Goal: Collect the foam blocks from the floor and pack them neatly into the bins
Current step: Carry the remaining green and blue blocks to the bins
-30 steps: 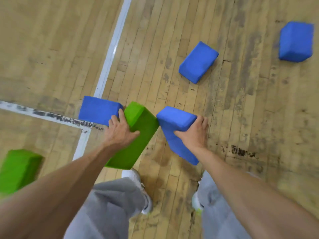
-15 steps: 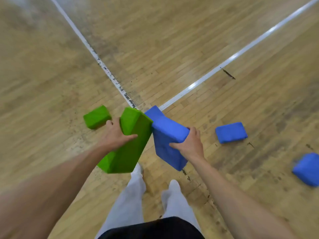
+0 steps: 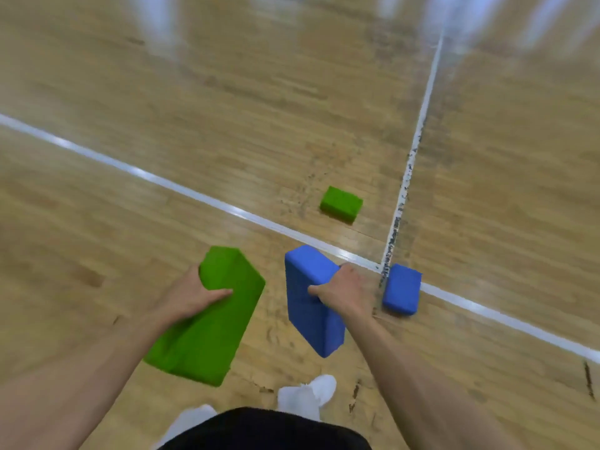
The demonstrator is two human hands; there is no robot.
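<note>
Left hand (image 3: 191,297): thumb and fingers wrapped round the top end of a green block (image 3: 211,329), which it holds tilted above the wooden floor (image 3: 97,222). Blue block (image 3: 311,306): held on edge, apart from the green one. Right hand (image 3: 349,292): clamped over its upper corner. Second green block (image 3: 341,204): flat on the floor beyond the white line (image 3: 130,170). Second blue block (image 3: 402,290): lying across that line, just right of the right hand.

A: What's on the wooden gym floor (image 3: 227,125)?

B: A green foam block (image 3: 341,204) lying near where two white lines (image 3: 130,169) meet, and a blue foam block (image 3: 402,289) across one line.
</note>
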